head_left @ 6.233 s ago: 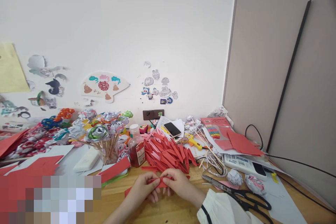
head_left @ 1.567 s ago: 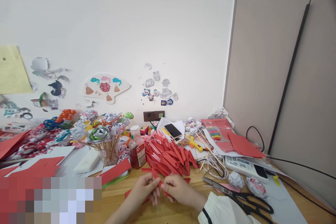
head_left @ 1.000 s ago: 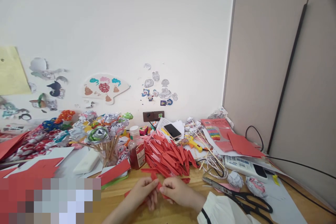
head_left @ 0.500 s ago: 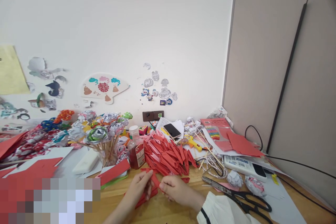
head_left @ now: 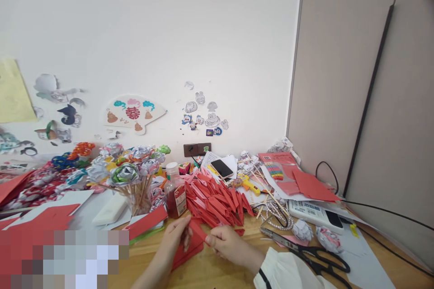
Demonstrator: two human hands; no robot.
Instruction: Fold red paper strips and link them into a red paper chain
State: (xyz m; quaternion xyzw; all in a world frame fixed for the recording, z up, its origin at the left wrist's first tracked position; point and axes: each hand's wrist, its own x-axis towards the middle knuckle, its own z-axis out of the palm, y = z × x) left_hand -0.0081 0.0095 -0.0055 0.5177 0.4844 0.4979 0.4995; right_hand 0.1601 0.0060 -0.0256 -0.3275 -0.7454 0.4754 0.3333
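Note:
Near the front edge of the wooden desk [head_left: 217,271], both hands work one red paper piece [head_left: 195,231]. My left hand [head_left: 176,237] pinches its left part and rests on a thin stack of red paper strips [head_left: 185,253]. My right hand [head_left: 225,244], in a white sleeve, is closed with thumb and forefinger on the piece's right end. Just behind the hands lies a big pile of folded red paper pieces [head_left: 217,196].
A red-labelled bottle [head_left: 176,192] and a bunch of paper flowers on sticks [head_left: 130,171] stand at the left. Black scissors [head_left: 305,248], a phone [head_left: 222,168], crumpled paper balls, red sheets [head_left: 312,185] and cables lie at the right. The wall is close behind.
The left hand has shifted left and lifted the red piece's end; the stack of strips under it has come into view. The right hand stays put, still pinching.

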